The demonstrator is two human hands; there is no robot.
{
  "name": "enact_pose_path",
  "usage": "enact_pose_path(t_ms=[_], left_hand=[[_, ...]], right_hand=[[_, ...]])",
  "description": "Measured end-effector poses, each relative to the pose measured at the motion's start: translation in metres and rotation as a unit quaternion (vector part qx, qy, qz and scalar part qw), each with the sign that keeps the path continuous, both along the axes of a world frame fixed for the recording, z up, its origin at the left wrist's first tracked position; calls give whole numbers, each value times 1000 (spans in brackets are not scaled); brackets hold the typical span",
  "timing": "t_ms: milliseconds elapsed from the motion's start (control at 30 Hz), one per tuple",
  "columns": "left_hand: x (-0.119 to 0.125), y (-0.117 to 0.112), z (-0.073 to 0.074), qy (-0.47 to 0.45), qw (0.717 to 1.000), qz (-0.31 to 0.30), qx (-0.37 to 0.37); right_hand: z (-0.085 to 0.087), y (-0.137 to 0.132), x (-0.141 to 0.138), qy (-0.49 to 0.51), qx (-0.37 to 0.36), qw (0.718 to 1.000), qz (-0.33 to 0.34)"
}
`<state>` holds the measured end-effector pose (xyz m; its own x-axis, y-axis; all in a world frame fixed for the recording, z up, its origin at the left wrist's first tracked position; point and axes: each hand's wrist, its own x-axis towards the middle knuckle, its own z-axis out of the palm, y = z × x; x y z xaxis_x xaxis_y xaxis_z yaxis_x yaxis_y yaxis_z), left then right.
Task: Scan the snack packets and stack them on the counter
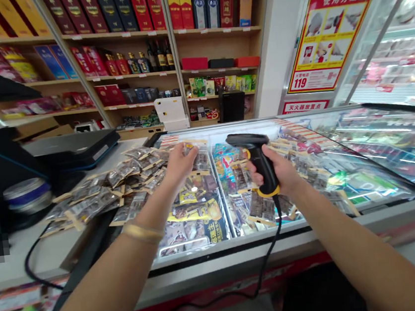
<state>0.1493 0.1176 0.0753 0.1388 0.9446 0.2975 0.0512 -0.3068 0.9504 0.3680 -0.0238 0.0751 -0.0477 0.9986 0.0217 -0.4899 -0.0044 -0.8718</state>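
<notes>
My right hand is wrapped round the grip of a black and yellow handheld barcode scanner. Its head points left, and a black cable hangs from its base. To the left, my left hand is closed at the edge of a clear packet with a tan header strip; some of its fingers are hidden. Beneath both hands is a glass-topped chest freezer. More packets of dark contents are heaped left of my left hand, and others lie on the glass beside the scanner.
A dark flat-topped device and a round tin with a blue band stand on the left counter. The scanner cable loops down past the freezer's front edge. Behind are shelves of boxed bottles and a red poster.
</notes>
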Motion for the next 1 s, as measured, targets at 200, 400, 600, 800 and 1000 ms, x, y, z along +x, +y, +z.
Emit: enact_pose_path(t_ms=[200,400,600,800,1000], left_hand=[[124,-12,21,32,997,-60,-28],[188,-26,19,256,963,-77,44],[192,-35,12,470,874,-71,101],[181,-41,21,454,882,-31,120],[122,-24,26,343,927,13,150]], right_hand=[[1,-28,89,19,30,989,-141],[-20,-24,114,86,23,981,-172],[-36,-16,108,100,-7,983,-152],[-34,-20,107,79,0,986,-149],[-10,-25,94,21,43,988,-146]])
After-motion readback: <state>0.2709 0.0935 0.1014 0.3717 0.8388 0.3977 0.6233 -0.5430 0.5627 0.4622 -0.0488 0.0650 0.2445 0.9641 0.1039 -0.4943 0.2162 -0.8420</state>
